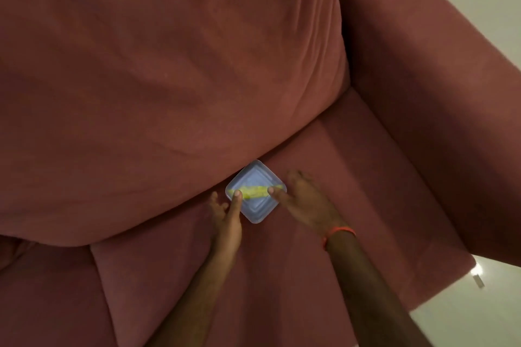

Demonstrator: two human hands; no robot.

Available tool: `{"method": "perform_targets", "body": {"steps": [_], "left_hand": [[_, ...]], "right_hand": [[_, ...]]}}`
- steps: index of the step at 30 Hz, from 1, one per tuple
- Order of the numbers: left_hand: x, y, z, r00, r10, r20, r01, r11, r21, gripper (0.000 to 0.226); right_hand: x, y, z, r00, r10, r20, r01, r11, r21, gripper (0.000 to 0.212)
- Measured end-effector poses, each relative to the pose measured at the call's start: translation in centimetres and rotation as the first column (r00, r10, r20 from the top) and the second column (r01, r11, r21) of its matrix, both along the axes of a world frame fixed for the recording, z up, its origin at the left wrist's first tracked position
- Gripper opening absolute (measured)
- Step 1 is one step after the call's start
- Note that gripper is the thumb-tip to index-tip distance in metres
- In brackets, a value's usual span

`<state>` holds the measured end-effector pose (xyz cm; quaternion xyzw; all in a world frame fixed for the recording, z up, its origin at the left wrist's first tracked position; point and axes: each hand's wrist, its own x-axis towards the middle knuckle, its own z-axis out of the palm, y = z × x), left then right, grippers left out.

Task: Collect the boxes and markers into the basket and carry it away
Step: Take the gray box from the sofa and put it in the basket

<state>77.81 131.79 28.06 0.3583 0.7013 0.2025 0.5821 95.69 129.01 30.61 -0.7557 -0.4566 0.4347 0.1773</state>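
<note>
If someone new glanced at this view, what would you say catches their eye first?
Probably the pale square box with a yellow strip across its lid, lying on the reddish sofa seat right against the big back cushion. Next, the left hand and right hand closing in on it from either side, a finger of each on the yellow strip. An orange band circles the right wrist.

back cushion [169, 79] overhanging box [255, 205] (far corner), seat [324, 290] open in front
</note>
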Motion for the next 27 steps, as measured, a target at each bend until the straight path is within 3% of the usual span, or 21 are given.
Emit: {"method": "perform_targets", "body": {"steps": [3, 6, 10, 12, 16, 21, 24, 25, 27], "left_hand": [[0.8, 0.8, -0.2, 0.995, -0.009, 0.101, 0.01, 1.0, -0.007, 0.046], [0.9, 0.9, 0.6, 0.988, 0.006, 0.156, 0.01, 0.995, -0.098, 0.051], [0.6, -0.6, 3.2, 0.982, -0.05, 0.183, 0.076, 0.987, -0.138, 0.06], [0.4, -1.7, 4.5, 0.975, -0.056, 0.216, 0.089, 0.985, -0.145, 0.06], [0.4, -3.6, 8.2, 0.966, 0.029, 0.257, 0.013, 0.987, -0.163, 0.059], [-0.8, -4.5, 13.6, 0.969, 0.067, 0.239, -0.025, 0.984, -0.174, 0.049], [-1.6, -4.8, 16.4, 0.972, 0.071, 0.222, -0.038, 0.988, -0.151, 0.035], [-2.0, -4.9, 17.4, 0.972, 0.051, 0.228, -0.021, 0.991, -0.134, 0.029], [-2.6, -5.2, 19.0, 0.972, -0.024, 0.233, 0.048, 0.994, -0.097, 0.018]], "right_hand": [[-0.3, 2.1, -1.9, 0.999, 0.022, -0.043, -0.025, 0.998, -0.053, 0.028], [-0.1, 1.8, -2.7, 0.999, 0.012, -0.052, -0.019, 0.989, -0.145, 0.04], [0.5, -1.4, -1.2, 0.981, -0.062, -0.185, 0.033, 0.987, -0.159, 0.021], [0.7, -2.9, 0.4, 0.962, -0.151, -0.226, 0.119, 0.982, -0.149, 0.029], [0.1, -5.9, 4.7, 0.955, -0.226, -0.193, 0.209, 0.972, -0.104, 0.039], [-1.7, -8.3, 10.4, 0.961, -0.225, -0.162, 0.211, 0.972, -0.099, 0.033], [-2.8, -9.7, 14.7, 0.984, -0.176, -0.039, 0.179, 0.98, 0.084, 0.011], [-3.0, -10.1, 15.9, 0.978, -0.204, -0.044, 0.207, 0.973, 0.104, 0.012], [-3.3, -11.6, 17.3, 0.994, -0.105, -0.038, 0.109, 0.981, 0.162, 0.023]]}}
